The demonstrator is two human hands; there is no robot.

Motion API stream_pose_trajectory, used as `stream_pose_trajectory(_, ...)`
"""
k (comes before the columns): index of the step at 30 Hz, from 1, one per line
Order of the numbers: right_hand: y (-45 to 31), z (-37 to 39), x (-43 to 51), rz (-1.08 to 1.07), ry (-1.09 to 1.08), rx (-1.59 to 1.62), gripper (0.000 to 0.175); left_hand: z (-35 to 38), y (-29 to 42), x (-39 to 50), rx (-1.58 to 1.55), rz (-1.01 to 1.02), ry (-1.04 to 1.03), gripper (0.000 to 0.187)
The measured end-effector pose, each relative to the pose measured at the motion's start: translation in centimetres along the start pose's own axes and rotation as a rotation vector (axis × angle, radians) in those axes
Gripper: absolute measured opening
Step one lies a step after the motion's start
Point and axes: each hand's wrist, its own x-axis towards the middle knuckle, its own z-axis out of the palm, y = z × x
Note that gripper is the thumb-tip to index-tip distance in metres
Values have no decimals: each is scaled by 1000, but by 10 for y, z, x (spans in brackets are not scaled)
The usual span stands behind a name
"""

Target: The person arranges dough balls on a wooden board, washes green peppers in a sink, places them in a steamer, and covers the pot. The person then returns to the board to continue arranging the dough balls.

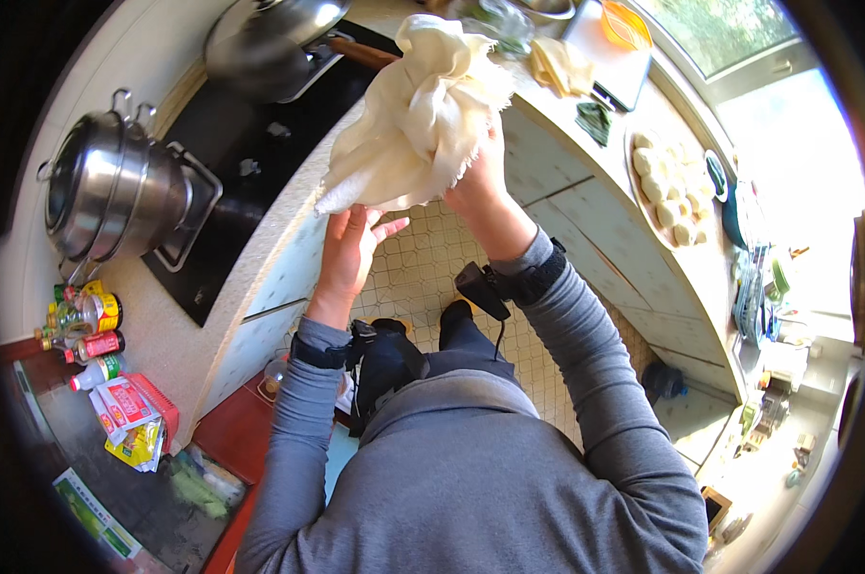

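A crumpled cream cloth [421,122] with frayed edges hangs bunched in front of me, above the floor and beside the counter edge. My right hand [481,168] grips its right side, the fingers partly covered by the folds. Just below the cloth's lower left edge is my left hand [350,247], thumb held apart. Its upper fingertips meet the cloth's edge, and whether they pinch it cannot be made out.
On the left, a stacked steel steamer pot [109,186] stands on a black gas hob [224,165], with a blurred pan [260,61] behind. Bottles [91,319] and seasoning packets [127,409] lie nearby. Pale dough pieces [669,186] and a kitchen scale [615,50] rest on the right counter.
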Motion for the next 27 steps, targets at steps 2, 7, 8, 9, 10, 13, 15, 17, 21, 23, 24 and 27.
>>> stream_pose_trajectory(2, -19, -40, 2, -58, -111, 29, 33, 26, -21, 11, -44, -25, -46, 62)
stream_pose_trajectory(7, -48, -140, -13, -17, -179, -760, 38, 100, -88, 46, -62, -113, 17, 56)
stream_pose_trajectory(8, -50, -157, -20, -138, -180, -913, 41, 113, -104, 54, -18, -199, 95, 54)
stream_pose_trajectory(9, -53, -174, -23, -309, -204, -1041, 44, 125, -119, 62, 0, -243, 140, 51)
stream_pose_trajectory(10, -60, -192, -27, -350, -160, -1209, 45, 136, -134, 67, 10, -330, 210, 47)
stream_pose_trajectory(13, -82, -245, -33, -225, -150, -1365, 43, 160, -177, 78, 20, -403, 249, 41)
stream_pose_trajectory(15, -98, -273, -29, 12, -197, -1256, 44, 171, -199, 89, 62, -415, 286, 36)
stream_pose_trajectory(17, -115, -296, -26, -19, -197, -1185, 51, 180, -216, 110, 190, -386, 301, 35)
stream_pose_trajectory(21, -152, -337, -34, 91, -90, -1143, 58, 181, -224, 173, 272, -216, 267, 43)
stream_pose_trajectory(23, -166, -357, -43, 66, -26, -1158, 55, 180, -226, 210, 373, -156, 314, 47)
stream_pose_trajectory(24, -174, -368, -48, 124, -4, -1150, 49, 180, -227, 228, 422, -109, 265, 49)
stream_pose_trajectory(27, -194, -397, -59, 222, 47, -1202, 41, 184, -236, 285, 528, -97, 231, 58)
